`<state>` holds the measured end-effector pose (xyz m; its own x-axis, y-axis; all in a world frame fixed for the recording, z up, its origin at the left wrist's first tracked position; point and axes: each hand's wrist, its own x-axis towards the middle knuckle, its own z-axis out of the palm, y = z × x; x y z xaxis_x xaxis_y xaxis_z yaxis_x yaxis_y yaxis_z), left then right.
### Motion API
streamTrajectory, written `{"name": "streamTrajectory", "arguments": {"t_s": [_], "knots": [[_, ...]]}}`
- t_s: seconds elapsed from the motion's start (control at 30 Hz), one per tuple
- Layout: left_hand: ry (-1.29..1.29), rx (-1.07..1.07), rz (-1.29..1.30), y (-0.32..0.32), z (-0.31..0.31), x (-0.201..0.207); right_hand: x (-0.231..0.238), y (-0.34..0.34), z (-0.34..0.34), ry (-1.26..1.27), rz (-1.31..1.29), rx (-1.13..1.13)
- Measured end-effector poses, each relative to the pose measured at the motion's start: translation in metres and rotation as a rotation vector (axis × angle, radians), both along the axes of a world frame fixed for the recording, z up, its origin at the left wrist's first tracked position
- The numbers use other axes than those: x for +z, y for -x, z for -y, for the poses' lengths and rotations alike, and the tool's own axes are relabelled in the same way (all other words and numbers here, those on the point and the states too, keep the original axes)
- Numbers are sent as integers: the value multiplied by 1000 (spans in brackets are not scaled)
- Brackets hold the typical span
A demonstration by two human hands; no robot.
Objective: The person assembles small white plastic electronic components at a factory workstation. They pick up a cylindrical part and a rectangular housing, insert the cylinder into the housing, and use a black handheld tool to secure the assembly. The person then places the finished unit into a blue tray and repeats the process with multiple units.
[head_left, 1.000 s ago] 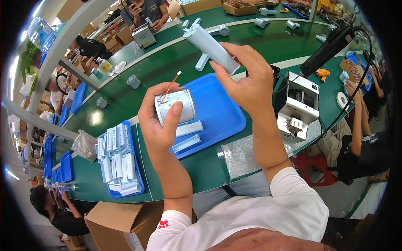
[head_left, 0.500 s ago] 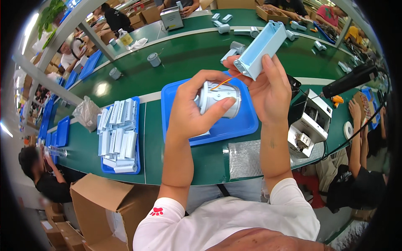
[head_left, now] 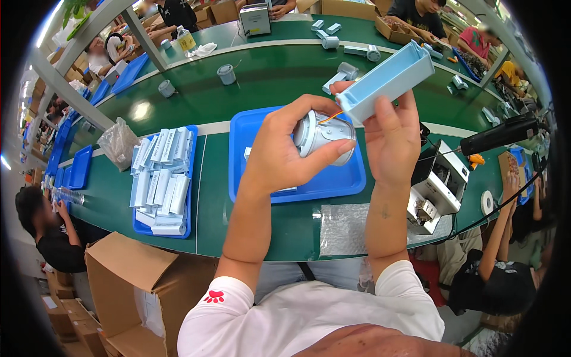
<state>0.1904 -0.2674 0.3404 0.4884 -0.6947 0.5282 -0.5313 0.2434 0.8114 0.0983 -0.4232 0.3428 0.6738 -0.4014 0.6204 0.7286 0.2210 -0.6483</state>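
My left hand (head_left: 285, 149) is closed around a round grey plastic housing (head_left: 330, 135), thumb across its front. Thin orange wires (head_left: 332, 116) run from this housing to the end of a long, light-blue, open-sided plastic case (head_left: 389, 80). My right hand (head_left: 389, 134) grips that case near its lower end, holding it tilted up to the right. Both parts are held in the air over a blue tray (head_left: 239, 128). A small part of some light pieces shows in the tray behind my left hand; the rest is hidden.
Left stands a blue tray (head_left: 189, 202) piled with light-blue cases (head_left: 160, 187), beside a clear plastic bag (head_left: 119, 143). Bubble wrap (head_left: 344, 229), a white-and-black machine (head_left: 443, 184) and a black cylindrical tool (head_left: 499, 132) are on the right. Grey housings (head_left: 226, 74) sit on the green belt (head_left: 196, 98).
Both hands have shifted slightly right in the picture. My right hand has turned the light-blue case, tilting it lower and further right. Both parts stay held.
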Motion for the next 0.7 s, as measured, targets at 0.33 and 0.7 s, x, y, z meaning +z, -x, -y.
{"name": "streamTrajectory", "arguments": {"t_s": [0.33,0.7], "knots": [[62,115,97,-5,3,-2,-12,7,12,369,15,-218],[-18,77,144,-12,-6,1,-5,6,4,509,46,-305]]}}
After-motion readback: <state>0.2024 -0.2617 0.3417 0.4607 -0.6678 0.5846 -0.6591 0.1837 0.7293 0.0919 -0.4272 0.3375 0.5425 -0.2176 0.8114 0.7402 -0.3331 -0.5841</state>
